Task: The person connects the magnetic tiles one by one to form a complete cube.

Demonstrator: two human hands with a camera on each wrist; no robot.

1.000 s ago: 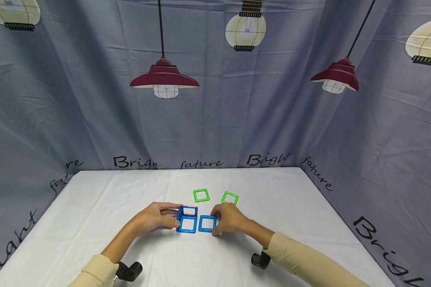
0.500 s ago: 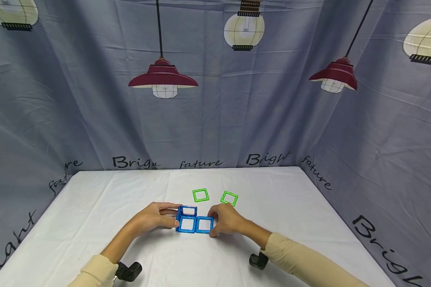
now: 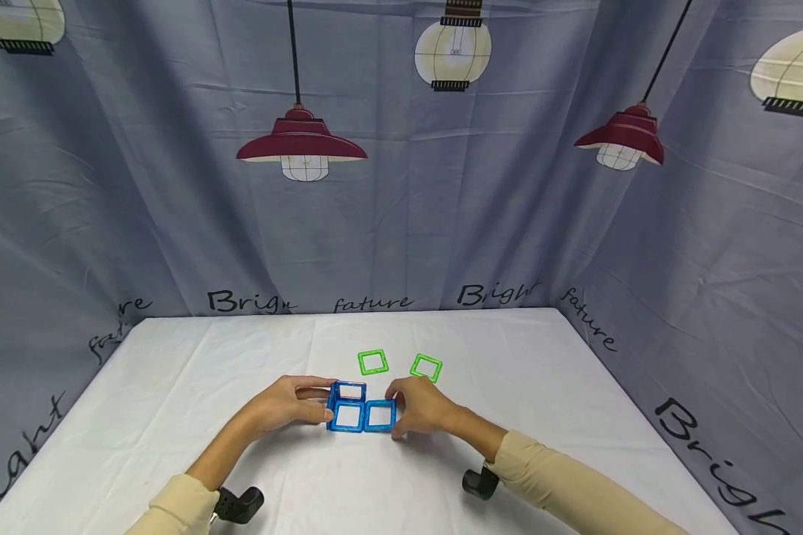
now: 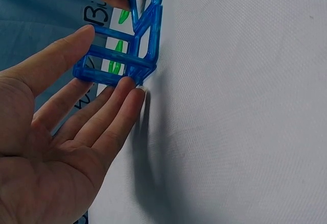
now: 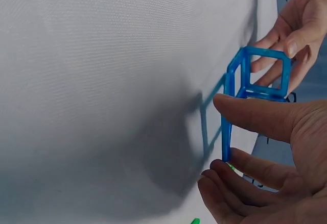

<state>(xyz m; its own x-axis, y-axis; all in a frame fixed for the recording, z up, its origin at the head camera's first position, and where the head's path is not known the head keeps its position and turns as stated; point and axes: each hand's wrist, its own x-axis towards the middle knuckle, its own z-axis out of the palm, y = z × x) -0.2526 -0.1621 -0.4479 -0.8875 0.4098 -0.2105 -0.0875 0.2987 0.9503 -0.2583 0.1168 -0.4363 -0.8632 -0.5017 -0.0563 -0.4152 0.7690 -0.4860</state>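
In the head view my left hand [image 3: 288, 401] pinches the left side of several blue magnetic tiles [image 3: 348, 403], open square frames joined at angles like part of a box. The thumb and fingers grip one upright tile, as the left wrist view shows. My right hand [image 3: 424, 407] pinches a single blue magnetic tile [image 3: 379, 429] by its right edge, between thumb and fingers. That tile's left edge meets the joined tiles edge to edge. In the right wrist view, the shadow of the single tile [image 5: 226, 132] falls on the cloth apart from it.
Two green square magnetic tiles lie flat beyond the hands, one to the left [image 3: 375, 372] and the other, a tilted green tile [image 3: 430, 357], just behind the right hand. A white cloth [image 3: 207, 371] covers the table. A grey printed curtain [image 3: 388, 223] hangs behind.
The right hand has moved slightly left with its blue tile, closing the gap to the joined tiles, which it now touches. The left hand has stayed in place.
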